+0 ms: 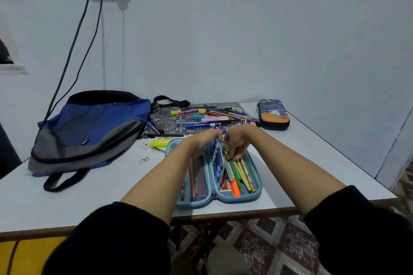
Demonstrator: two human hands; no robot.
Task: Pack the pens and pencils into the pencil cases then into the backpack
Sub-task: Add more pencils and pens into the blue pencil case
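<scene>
A light-blue pencil case (257, 187) lies open on the table in front of me. Its right half holds several pencils, green pens and an orange highlighter (235, 188); its left half has a mesh pocket with pencils. My left hand (204, 140) grips the case's blue middle flap near the top. My right hand (237, 143) pinches a green pen (226, 153) above the right half. Loose pens and pencils (212, 116) lie on a patterned mat behind. A dark pencil case (272, 115) with a cartoon print sits zipped at the back right. A blue and grey backpack (89, 131) lies at the left.
A yellow highlighter (159, 143) and a black pen (165, 135) lie between backpack and open case. Small paper scraps (144, 160) lie nearby. Two cables (73, 51) hang from wall plugs down behind the backpack. The table's front edge (223, 213) is close to me.
</scene>
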